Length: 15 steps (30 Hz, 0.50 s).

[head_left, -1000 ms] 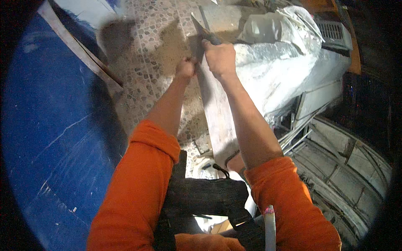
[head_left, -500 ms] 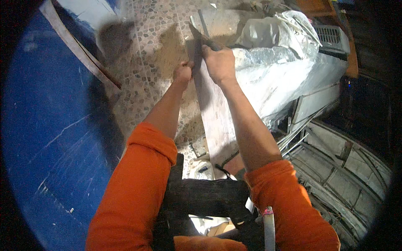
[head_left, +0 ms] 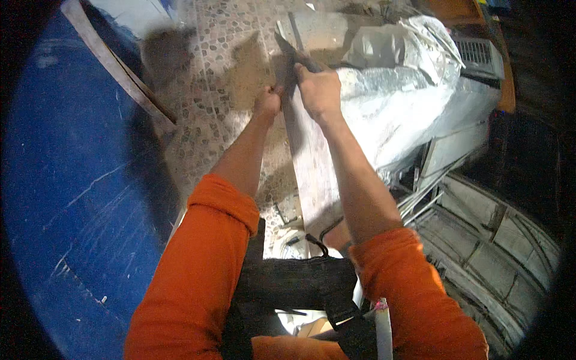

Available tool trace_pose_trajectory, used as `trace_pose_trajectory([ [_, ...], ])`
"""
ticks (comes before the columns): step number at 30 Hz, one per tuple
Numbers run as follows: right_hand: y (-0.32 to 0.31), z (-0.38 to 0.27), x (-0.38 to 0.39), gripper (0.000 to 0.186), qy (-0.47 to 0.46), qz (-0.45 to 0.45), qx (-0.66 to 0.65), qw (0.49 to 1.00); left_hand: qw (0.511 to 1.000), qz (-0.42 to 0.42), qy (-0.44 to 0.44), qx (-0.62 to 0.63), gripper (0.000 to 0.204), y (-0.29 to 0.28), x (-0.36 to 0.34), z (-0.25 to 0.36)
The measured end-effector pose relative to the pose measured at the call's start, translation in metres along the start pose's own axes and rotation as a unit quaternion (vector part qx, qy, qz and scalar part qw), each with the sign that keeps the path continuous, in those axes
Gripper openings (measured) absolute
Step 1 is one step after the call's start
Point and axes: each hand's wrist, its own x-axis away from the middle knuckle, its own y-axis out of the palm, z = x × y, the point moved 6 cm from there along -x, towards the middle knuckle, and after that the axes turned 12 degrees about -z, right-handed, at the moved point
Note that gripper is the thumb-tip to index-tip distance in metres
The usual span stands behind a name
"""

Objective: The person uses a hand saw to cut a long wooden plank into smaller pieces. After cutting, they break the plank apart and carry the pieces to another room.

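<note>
A long, pale, wood-patterned strip runs away from me down the middle. My left hand is closed on its left edge near the far end. Just to the right, my right hand is wrapped round a dark tool with a narrow, pointed end aimed to the far left. The tool lies over the strip's far part. Its exact kind is unclear, since my fingers and shadow cover much of it.
A blue scratched surface fills the left, with a curved strip on it. Stone-patterned flooring lies beyond my hands. On the right are a silvery-white covered block, a crumpled white sack, a vented unit and metal framing.
Both hands, the strip and the tool appear slightly farther right in the picture, as do the surroundings. My grips look the same.
</note>
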Motion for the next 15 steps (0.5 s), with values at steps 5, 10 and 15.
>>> trace_pose_trajectory([
  [5,-0.038,0.020,0.191,0.049,0.099,-0.085,-0.113,0.985,0.993,0.030,0.023,0.109,0.033,-0.060,-0.010,-0.041],
  [10,-0.049,0.034,0.174,0.045,0.105,-0.027,-0.003,0.994,0.999,-0.007,0.040,-0.015,0.037,-0.018,0.003,-0.023],
  [15,-0.001,-0.002,-0.036,0.033,0.123,-0.128,0.043,0.983,0.996,0.015,-0.020,-0.080,0.041,0.002,-0.007,-0.019],
])
